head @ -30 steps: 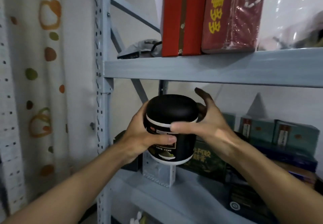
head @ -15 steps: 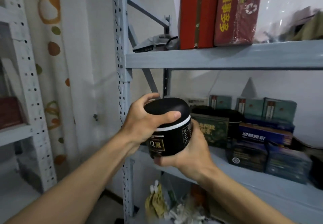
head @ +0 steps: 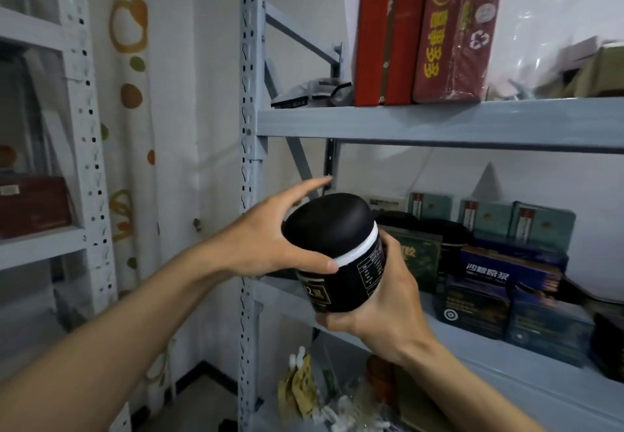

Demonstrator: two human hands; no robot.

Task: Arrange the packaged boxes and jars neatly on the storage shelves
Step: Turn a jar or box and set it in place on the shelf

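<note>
A black jar (head: 341,256) with a domed black lid and a white ring is tilted in front of the grey shelf's (head: 439,122) left end. My right hand (head: 381,300) grips its body from below and the right. My left hand (head: 270,242) lies against the lid's left side, thumb across the white ring, fingers stretched over the top. On the middle shelf board (head: 526,364) behind stand green tins (head: 540,225), a dark green box (head: 418,256), a blue box (head: 506,269) and dark boxes (head: 472,310).
Two red boxes (head: 422,30) stand upright on the upper board beside a small black device (head: 304,94). The perforated grey upright (head: 250,161) is just left of the jar. A second white rack (head: 81,128) with a dark red box (head: 33,205) stands at left. Bags lie on the lowest level (head: 314,394).
The jar came out from the shelf bay toward me and tipped left. My right hand shifted from the jar's front to underneath it. My left hand went from the body to the lid.
</note>
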